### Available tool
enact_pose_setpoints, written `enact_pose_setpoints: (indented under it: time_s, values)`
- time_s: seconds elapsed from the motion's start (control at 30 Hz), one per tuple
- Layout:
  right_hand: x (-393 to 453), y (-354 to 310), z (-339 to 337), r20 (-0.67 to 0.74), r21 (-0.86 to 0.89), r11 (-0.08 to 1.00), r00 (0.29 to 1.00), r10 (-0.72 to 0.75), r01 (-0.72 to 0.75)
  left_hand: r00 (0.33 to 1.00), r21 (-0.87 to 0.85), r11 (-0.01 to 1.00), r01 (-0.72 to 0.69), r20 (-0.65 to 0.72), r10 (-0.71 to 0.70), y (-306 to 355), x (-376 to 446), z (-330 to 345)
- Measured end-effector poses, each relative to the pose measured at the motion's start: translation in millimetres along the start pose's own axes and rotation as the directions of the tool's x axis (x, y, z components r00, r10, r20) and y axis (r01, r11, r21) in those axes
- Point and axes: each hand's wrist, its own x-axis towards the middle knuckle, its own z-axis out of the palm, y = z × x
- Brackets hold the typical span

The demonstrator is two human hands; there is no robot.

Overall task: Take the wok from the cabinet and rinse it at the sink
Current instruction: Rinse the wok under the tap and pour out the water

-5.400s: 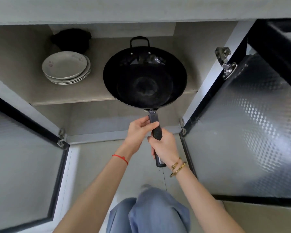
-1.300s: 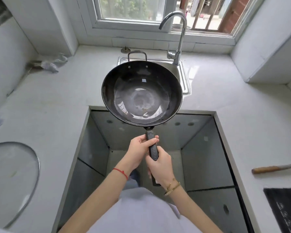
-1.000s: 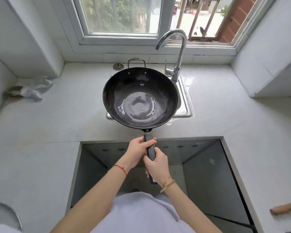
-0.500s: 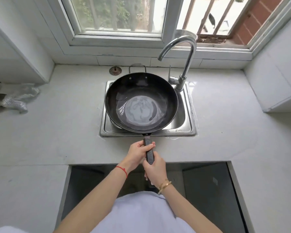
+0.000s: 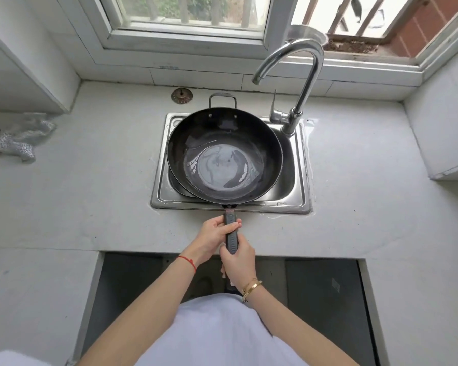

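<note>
- The black wok (image 5: 224, 157) is over the steel sink (image 5: 299, 180) and covers most of the basin; whether it rests on the rim, one cannot tell.
- Its long handle (image 5: 231, 233) points toward the near side, above the pale bench (image 5: 90, 180).
- The left hand (image 5: 214, 237) has its grip closed on the handle close to the wok.
- The right hand (image 5: 239, 262) has its grip closed on the handle just behind the left.
- The curved faucet (image 5: 299, 85) stands at the far right corner of the sink.

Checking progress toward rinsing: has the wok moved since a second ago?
Yes. The wok has travelled forward from the counter's front edge to over the sink, nearer the faucet.
</note>
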Motion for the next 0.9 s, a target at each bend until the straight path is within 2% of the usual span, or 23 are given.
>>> enact_pose_setpoints:
  time_s: [0.17, 0.27, 0.4, 0.57, 0.67, 0.9]
  values:
    - [6, 3, 0, 0.038, -0.028, 0.999, 0.999, 0.034, -0.032, 1.0, -0.03, 0.999, 0.018, -0.007, -0.018, 2, -4, 2]
    - [13, 6, -10, 0.1, -0.197, 0.98, 0.995, -0.014, 0.034, 1.0, -0.004, 1.0, 0.025, -0.009, -0.025, 1, -2, 2]
    - [25, 5, -48, 0.18, -0.404, 0.896, 0.976, -0.121, 0.185, 0.999, 0.019, 1.0, 0.016, -0.041, -0.015, 0, 0, 4]
    - [73, -7, -99, 0.102, -0.321, 0.901, 0.956, -0.274, 0.292, 0.995, 0.045, 0.999, -0.004, -0.098, 0.008, -3, 2, 3]
    - [125, -32, -119, 0.044, -0.365, 0.857, 0.926, -0.375, 0.365, 0.993, 0.08, 0.997, 0.008, -0.116, 0.001, -1, 4, 4]
    - [253, -116, -139, -0.011, -0.395, 0.843, 0.916, -0.402, 0.365, 0.983, 0.128, 0.988, 0.081, -0.176, -0.058, 1, 11, 6]
